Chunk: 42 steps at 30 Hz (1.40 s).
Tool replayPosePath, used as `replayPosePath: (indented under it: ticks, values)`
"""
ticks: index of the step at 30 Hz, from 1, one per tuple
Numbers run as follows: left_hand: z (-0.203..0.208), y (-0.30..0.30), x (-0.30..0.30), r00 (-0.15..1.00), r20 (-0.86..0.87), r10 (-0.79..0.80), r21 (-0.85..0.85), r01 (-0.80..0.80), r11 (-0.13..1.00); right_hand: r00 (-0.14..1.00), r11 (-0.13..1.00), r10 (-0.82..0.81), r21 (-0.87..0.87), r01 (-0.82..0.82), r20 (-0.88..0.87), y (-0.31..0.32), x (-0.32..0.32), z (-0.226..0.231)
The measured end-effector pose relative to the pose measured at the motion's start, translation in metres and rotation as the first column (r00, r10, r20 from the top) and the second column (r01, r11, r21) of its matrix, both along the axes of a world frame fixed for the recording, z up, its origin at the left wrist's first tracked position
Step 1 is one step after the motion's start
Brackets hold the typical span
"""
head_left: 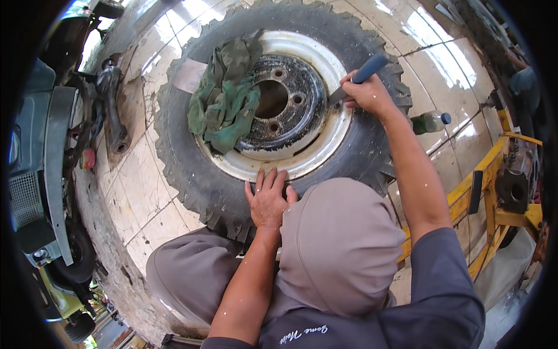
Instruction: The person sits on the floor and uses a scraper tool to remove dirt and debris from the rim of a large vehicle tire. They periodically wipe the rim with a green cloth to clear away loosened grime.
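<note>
A large tyre point(186, 148) with chunky tread lies flat before me. Its silver rim point(288, 43) surrounds a black, worn wheel centre point(314, 102) with bolt holes. My right hand point(369, 96) is closed around a scraper point(370, 68) with a blue handle, its flat blade against the rim's right side. At the near side my left hand point(268, 200) lies with fingers spread across the tyre's inner edge, fingertips at the rim. A crumpled green cloth point(224, 99) drapes over the wheel's left part, covering some of the rim.
A bottle point(430, 122) with a blue cap is right of the tyre, close to a yellow metal frame point(479, 174). On the left, a metal linkage part point(110, 99) lies on cardboard. Beyond it stands a vehicle point(35, 168). Pale tiles point(139, 218) cover the floor.
</note>
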<state>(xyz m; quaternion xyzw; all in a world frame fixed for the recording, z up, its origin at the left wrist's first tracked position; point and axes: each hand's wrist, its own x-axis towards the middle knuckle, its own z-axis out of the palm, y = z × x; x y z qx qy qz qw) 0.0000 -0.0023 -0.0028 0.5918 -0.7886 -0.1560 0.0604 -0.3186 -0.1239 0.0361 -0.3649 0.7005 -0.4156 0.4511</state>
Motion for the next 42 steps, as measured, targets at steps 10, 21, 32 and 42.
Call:
replayPosePath:
  ticks: [10, 21, 32, 42]
  values:
    - [-0.001, 0.001, 0.001, 1.0, -0.004, 0.007, -0.002, -0.007, 1.0, 1.0, 0.999, -0.027, -0.025, 0.027, -0.007, 0.004, 0.007, 0.006]
    - [-0.001, 0.001, 0.003, 1.0, 0.004, 0.024, -0.002, -0.024, 1.0, 0.996, 0.998, -0.011, -0.054, 0.007, -0.087, 0.004, 0.016, 0.001]
    - [-0.001, 0.002, 0.002, 1.0, 0.002, 0.001, -0.025, -0.001, 1.0, 0.985, 0.996, -0.064, -0.065, 0.055, -0.161, 0.021, 0.02, -0.008]
    - [-0.003, 0.0, 0.0, 1.0, 0.007, 0.0, -0.016, 0.0, 1.0, 0.972, 0.978, -0.077, -0.207, 0.029, -0.224, 0.033, 0.022, -0.029]
